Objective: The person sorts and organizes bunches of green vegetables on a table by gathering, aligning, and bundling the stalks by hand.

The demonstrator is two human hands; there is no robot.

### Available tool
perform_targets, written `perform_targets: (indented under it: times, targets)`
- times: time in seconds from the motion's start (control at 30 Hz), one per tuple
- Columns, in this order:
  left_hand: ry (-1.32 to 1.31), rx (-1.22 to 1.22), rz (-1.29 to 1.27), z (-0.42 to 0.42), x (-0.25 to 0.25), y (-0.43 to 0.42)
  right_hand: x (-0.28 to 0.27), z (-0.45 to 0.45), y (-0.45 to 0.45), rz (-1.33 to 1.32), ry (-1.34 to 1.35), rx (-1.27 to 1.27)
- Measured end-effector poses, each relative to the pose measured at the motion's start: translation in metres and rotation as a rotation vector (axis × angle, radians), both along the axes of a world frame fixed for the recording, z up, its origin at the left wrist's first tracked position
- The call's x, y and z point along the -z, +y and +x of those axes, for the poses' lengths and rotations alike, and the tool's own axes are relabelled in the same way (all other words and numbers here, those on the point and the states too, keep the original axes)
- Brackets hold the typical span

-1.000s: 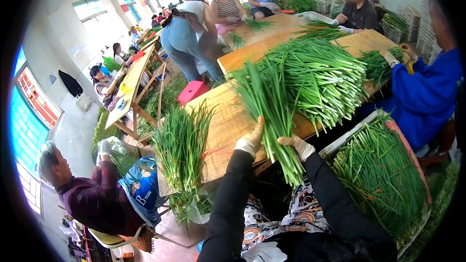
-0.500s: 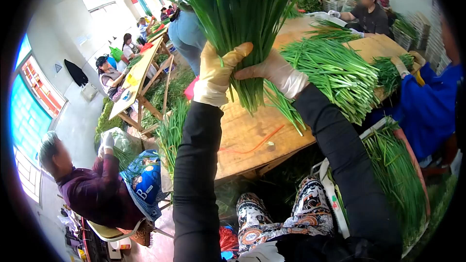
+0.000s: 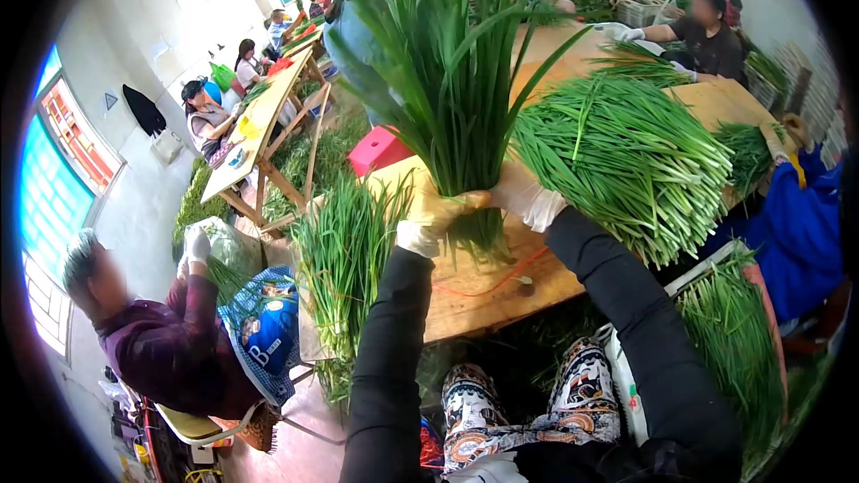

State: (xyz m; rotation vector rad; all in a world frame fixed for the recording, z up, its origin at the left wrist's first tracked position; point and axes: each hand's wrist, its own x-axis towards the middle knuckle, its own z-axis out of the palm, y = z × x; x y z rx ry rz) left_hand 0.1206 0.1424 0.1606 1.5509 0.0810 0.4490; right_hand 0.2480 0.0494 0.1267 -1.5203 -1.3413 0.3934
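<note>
Wrapped in light gloves, my left hand and my right hand close round the lower part of an upright bunch of Chinese chives. The stalk ends are at or just above the wooden table; I cannot tell if they touch. An orange-red strip lies on the wood below my hands. To the right is a large pile of chives, its pale ends toward me. Another heap of chives hangs over the table's left edge.
A pink-red box stands beyond my left hand. At my right side is a crate beside more chives. One person sits at the left, another across the table. A second long table runs along the left.
Both hands have come down with the chive bunch, from high in the view to near the tabletop. The view has shifted, showing more of the left heap and the pink-red box.
</note>
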Motion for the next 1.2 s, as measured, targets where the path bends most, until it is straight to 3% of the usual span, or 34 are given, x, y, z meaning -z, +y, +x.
perform_targets:
  times: [0.07, 0.13, 0.27, 0.3, 0.37, 0.47, 0.5, 0.57, 0.6, 0.67, 0.73, 0.8, 0.83, 0.9, 0.93, 1.0, 1.07, 1.1, 1.13, 1.2]
  targets:
    - [-0.041, -0.006, -0.069, 0.002, -0.006, 0.000, -0.005, 0.001, 0.005, 0.032, -0.064, 0.037]
    - [-0.153, 0.017, -0.021, 0.001, -0.013, 0.003, -0.021, -0.004, -0.001, 0.097, 0.094, -0.032]
    - [0.087, -0.010, -0.116, 0.009, 0.006, 0.010, -0.027, -0.003, 0.007, -0.035, 0.031, -0.153]
    - [-0.091, -0.184, 0.075, 0.019, 0.012, 0.009, -0.031, -0.001, 0.007, -0.125, -0.009, -0.158]
    - [-0.113, -0.126, -0.091, 0.029, 0.013, 0.018, -0.040, 0.002, 0.017, -0.323, -0.150, -0.142]
    - [-0.149, -0.102, -0.198, 0.028, 0.000, 0.022, -0.048, 0.011, -0.010, -0.329, 0.066, -0.137]
    - [-0.151, -0.094, -0.251, 0.024, -0.008, 0.021, -0.026, 0.034, -0.014, -0.313, -0.023, -0.168]
    - [-0.121, -0.105, -0.307, 0.027, -0.006, 0.037, 0.017, 0.026, -0.010, 0.112, 0.464, -0.449]
    - [-0.123, -0.107, -0.305, 0.029, -0.006, 0.037, 0.023, 0.016, -0.016, 0.015, 0.718, -0.519]
    - [-0.146, -0.185, -0.547, 0.034, -0.006, 0.032, 0.025, -0.012, -0.026, -0.135, 0.635, -0.380]
    - [-0.101, -0.189, -0.556, 0.037, -0.004, 0.030, 0.027, -0.026, -0.022, -0.180, 0.454, -0.077]
    - [-0.011, -0.194, -0.570, 0.038, -0.001, 0.030, 0.027, -0.029, -0.023, -0.387, 0.639, -0.088]
    - [0.038, -0.074, -0.644, 0.038, 0.009, 0.038, 0.037, -0.031, -0.023, -0.388, 0.640, -0.089]
    - [0.123, -0.109, -0.682, 0.043, 0.048, 0.053, 0.070, -0.031, -0.021, -0.150, 1.025, -0.192]
    - [0.198, -0.143, -0.689, 0.038, 0.056, 0.050, 0.077, -0.029, -0.020, -0.151, 1.022, -0.194]
    - [0.455, -0.156, -0.622, 0.024, 0.059, 0.038, 0.086, -0.029, -0.021, -0.220, 1.364, -0.020]
    - [0.449, -0.040, -0.566, 0.013, 0.064, 0.030, 0.083, -0.027, -0.024, -0.275, 1.353, -0.006]
    - [0.580, -0.061, -0.591, 0.010, 0.053, 0.025, 0.074, -0.028, -0.025, -0.301, 1.297, 0.008]
    - [0.496, -0.077, -0.543, 0.010, 0.059, 0.027, 0.069, -0.031, -0.026, -0.330, 1.242, 0.024]
    - [0.553, -0.141, -0.248, 0.011, 0.050, 0.023, 0.076, -0.035, -0.011, -0.297, 1.113, 0.099]
